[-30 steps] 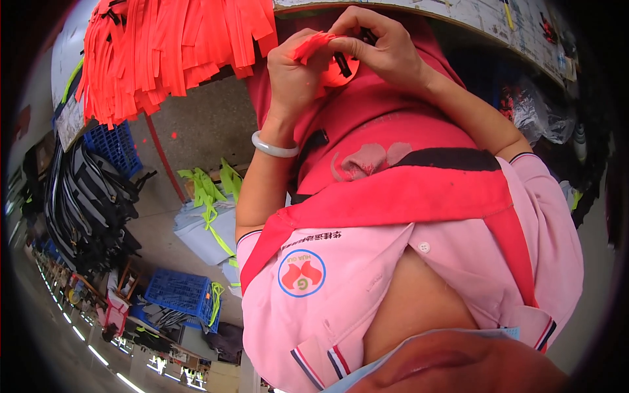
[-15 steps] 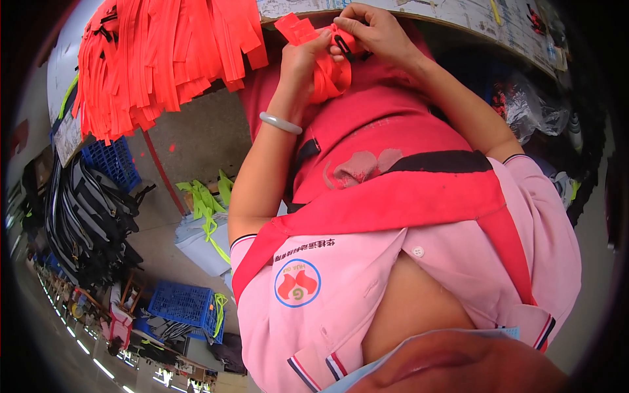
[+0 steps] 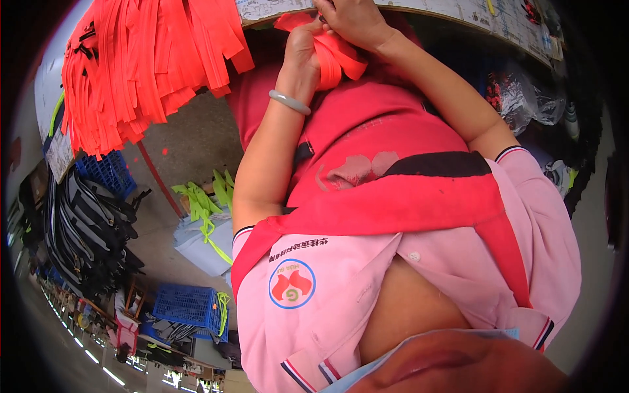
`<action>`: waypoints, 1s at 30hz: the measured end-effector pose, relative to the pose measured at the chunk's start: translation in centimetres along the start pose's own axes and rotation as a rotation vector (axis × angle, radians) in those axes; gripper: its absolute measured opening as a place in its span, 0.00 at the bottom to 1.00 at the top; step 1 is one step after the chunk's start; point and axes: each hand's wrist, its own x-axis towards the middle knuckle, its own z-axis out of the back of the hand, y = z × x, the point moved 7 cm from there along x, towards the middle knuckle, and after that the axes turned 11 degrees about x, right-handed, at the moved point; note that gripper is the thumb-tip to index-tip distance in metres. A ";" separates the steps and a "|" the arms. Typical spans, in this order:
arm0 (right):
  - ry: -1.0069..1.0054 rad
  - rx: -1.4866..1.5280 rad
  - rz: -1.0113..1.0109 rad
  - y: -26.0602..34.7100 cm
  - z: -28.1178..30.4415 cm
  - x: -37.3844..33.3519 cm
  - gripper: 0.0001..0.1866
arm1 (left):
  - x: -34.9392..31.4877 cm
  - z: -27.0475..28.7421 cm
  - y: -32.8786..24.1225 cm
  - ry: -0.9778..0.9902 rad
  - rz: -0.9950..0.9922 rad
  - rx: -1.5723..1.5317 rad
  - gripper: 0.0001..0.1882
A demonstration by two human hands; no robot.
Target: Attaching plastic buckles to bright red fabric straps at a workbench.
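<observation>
Beyond the apron, at the table edge, both my hands are close together on a bright red-orange fabric strip (image 3: 335,57). My left hand (image 3: 303,56), with a pale bangle (image 3: 289,102) on its wrist, is closed round the gathered strip, whose loops hang below the fingers. My right hand (image 3: 359,23) is closed beside it, fingertips meeting my left hand at a small dark piece, partly hidden and cut by the picture's top edge. To the left, a thick pile of similar red-orange strips (image 3: 147,62) drapes over the table edge, with small black parts among them.
The worn table edge (image 3: 452,19) runs across the top. Dark grey and black pieces (image 3: 88,226) hang at the left. A blue crate (image 3: 187,306), white sheets (image 3: 200,245) and lime-green strips (image 3: 200,200) are lower left. Clear plastic bags (image 3: 524,101) lie at the right.
Both hands have shifted slightly up, the right also to the left, closer to the left hand. The black fitting seen between them is now mostly hidden, and the strip hangs in a fuller loop.
</observation>
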 end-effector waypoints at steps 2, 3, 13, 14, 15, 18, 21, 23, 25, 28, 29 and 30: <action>0.017 0.129 -0.026 -0.8 0.1 -0.1 0.10 | 0.3 0.4 -0.1 0.014 -0.018 -0.028 0.06; 0.035 0.256 -0.056 -1.3 0.2 -0.1 0.10 | -0.1 -0.2 0.0 0.020 -0.014 -0.017 0.06; 0.288 0.908 -0.092 2.7 0.2 -2.7 0.13 | -9.3 -4.1 -5.7 -0.231 -0.734 0.775 0.06; 0.278 0.730 0.017 3.2 0.9 -2.6 0.10 | -9.5 -4.4 -6.1 -0.221 -0.768 0.791 0.04; 0.268 0.549 0.128 4.2 1.4 -2.5 0.09 | -9.7 -4.8 -6.3 -0.221 -0.770 0.793 0.04; 0.311 0.625 0.190 4.9 0.1 -4.0 0.13 | -10.6 -6.3 -6.6 -0.146 -0.813 0.837 0.04; 0.351 0.629 0.025 4.3 -0.4 -4.9 0.13 | -11.2 -6.4 -6.8 -0.169 -0.821 0.841 0.03; 0.349 0.595 0.085 4.0 -0.7 -4.8 0.12 | -11.4 -5.5 -6.5 -0.199 -0.733 0.801 0.03; 0.341 0.569 0.157 4.9 -0.8 -3.8 0.11 | -11.6 -4.5 -6.7 -0.201 -0.685 0.754 0.04; 0.297 0.492 0.144 6.6 0.3 -0.4 0.12 | -12.5 -2.4 -7.3 -0.238 -0.673 0.675 0.04; 0.306 0.544 0.131 8.0 0.9 1.3 0.12 | -12.6 -1.1 -7.3 -0.202 -0.631 0.550 0.04; 0.302 0.588 0.126 9.1 1.6 3.3 0.12 | -12.4 0.0 -7.1 -0.161 -0.581 0.425 0.04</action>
